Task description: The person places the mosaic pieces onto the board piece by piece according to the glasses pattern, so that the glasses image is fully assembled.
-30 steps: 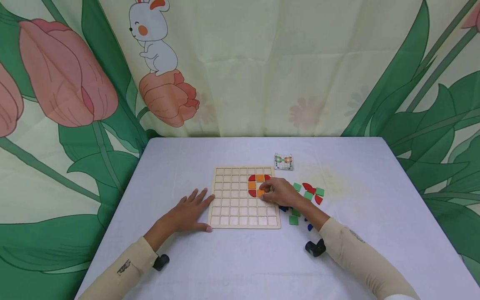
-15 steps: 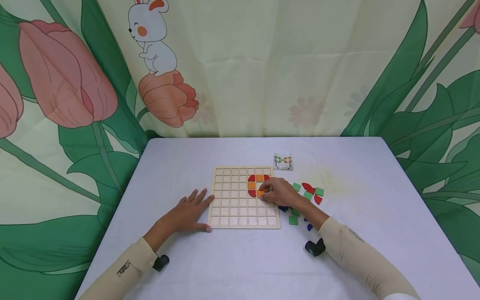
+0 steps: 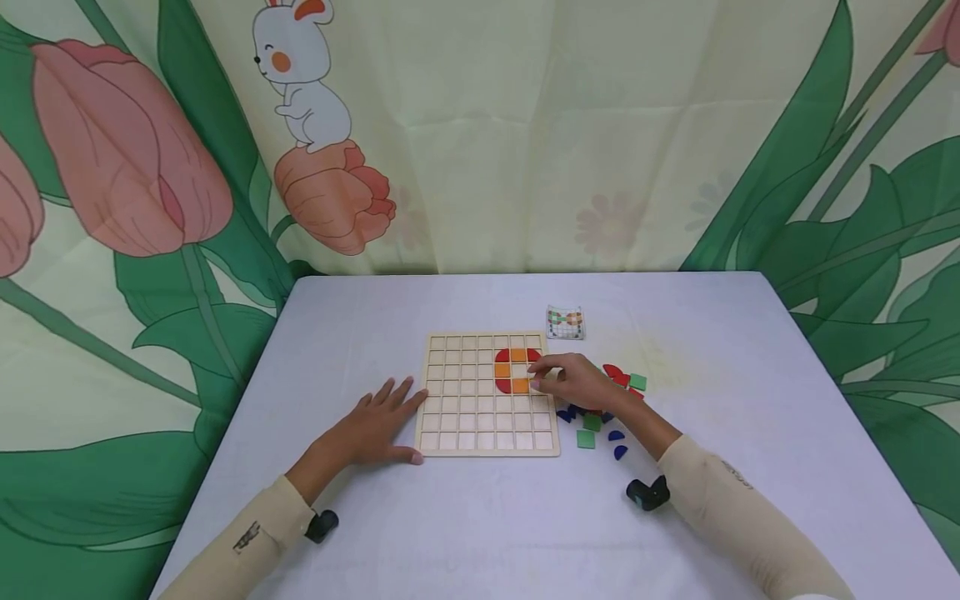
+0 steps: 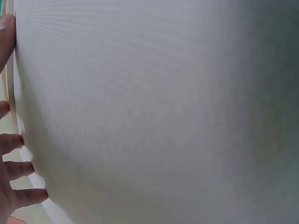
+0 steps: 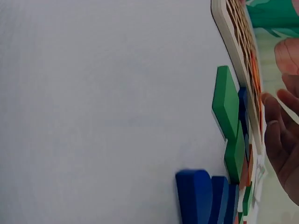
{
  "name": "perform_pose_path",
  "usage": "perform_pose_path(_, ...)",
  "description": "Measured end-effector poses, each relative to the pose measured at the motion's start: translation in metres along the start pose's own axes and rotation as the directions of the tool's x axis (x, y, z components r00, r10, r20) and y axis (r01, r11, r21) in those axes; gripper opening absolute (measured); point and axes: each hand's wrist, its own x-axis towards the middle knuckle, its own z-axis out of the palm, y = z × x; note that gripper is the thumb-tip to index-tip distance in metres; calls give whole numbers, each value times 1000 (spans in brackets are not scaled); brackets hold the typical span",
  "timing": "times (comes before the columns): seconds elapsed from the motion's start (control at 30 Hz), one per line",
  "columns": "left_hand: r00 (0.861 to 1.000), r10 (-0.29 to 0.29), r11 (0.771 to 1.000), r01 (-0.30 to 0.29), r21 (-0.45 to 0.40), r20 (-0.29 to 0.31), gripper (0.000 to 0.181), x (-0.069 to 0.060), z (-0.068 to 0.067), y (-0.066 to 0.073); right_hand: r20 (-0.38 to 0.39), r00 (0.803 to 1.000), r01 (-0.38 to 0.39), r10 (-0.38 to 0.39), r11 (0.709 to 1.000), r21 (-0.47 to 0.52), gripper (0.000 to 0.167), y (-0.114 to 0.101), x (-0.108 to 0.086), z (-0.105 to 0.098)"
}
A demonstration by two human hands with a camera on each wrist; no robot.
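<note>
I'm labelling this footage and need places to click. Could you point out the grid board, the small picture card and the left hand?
Grid board point(image 3: 486, 404): head view, on an unfilled cell near its middle.
Picture card point(image 3: 565, 323): head view, middle of its printed face.
Left hand point(image 3: 375, 428): head view, back of the hand.

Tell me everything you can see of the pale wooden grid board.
The pale, square, wood-looking grid board lies flat on the white cloth-covered table. Thin strips divide it into square cells inside a plain rim. Three orange square tiles and three red rounded tiles are visible toward its far right corner. The left hand touches its left edge; the right hand is over its right side, contact unclear.
</note>
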Motion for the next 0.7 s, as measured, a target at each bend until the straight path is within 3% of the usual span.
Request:
perform_pose_path(0.2,1000,9,1000,-9,-13,-6,107,-1,1,-1,-25,993,-116,118,991,66,32,13,-8,-17)
perform_pose_path(0.5,1000,17,1000,-17,-16,-16,107,-1,3,-3,-103,988,-113,116,993,39,32,31,-23,-38)
perform_pose_path(0.7,1000,20,1000,-21,-23,-15,107,-1,3,-3,-122,978,-162,167,986,49,32,46,-31,-52)
